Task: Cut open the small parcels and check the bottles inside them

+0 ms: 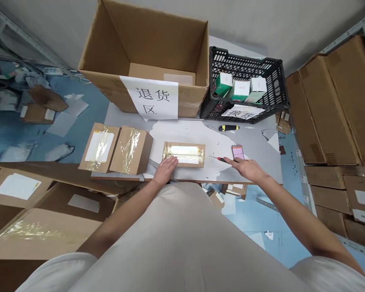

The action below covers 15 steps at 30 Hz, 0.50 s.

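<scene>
A small taped cardboard box [184, 165] with a white label lies on the table in front of me. Flat on its near left corner rests my left hand [166, 169], fingers extended, gripping nothing. My right hand [246, 168] is closed around the red and black handle of a thin screwdriver [221, 159]. Its slim metal shaft points left towards the box, and the tip is apart from it. Just beyond the right hand lies a phone [237, 152] with a lit pink screen. A black and yellow utility knife [229, 127] lies farther back.
Two taped boxes [99, 148] stand at the table's left end. Behind are a big open carton [109, 87] with a paper sign and a black crate [246, 65] holding several green-white boxes. Stacked cartons [319, 109] line the right; more cartons [48, 227] stand lower left.
</scene>
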Each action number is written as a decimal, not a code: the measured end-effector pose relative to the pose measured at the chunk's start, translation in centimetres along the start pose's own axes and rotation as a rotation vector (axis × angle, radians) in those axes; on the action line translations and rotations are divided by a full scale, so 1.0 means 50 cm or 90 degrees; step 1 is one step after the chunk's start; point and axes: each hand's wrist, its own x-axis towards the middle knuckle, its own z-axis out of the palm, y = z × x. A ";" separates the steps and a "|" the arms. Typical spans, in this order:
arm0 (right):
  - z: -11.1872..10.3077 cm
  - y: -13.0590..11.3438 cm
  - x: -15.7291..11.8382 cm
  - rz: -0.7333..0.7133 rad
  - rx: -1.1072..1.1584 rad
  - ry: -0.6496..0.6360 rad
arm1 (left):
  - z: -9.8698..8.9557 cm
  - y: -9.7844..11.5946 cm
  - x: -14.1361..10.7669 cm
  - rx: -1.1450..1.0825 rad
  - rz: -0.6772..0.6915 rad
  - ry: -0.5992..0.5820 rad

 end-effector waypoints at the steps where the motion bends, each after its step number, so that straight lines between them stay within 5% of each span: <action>1: 0.023 0.003 -0.009 0.023 0.085 0.039 | -0.009 0.007 0.004 0.009 -0.005 -0.004; 4: 0.104 -0.020 -0.016 0.118 0.419 0.143 | -0.044 0.031 0.027 0.054 -0.010 -0.048; 8: 0.183 -0.094 0.013 0.194 0.770 0.175 | -0.092 0.045 0.083 0.144 -0.010 -0.123; 15: 0.196 -0.137 0.036 0.203 0.908 0.173 | -0.103 0.020 0.147 0.192 -0.046 -0.209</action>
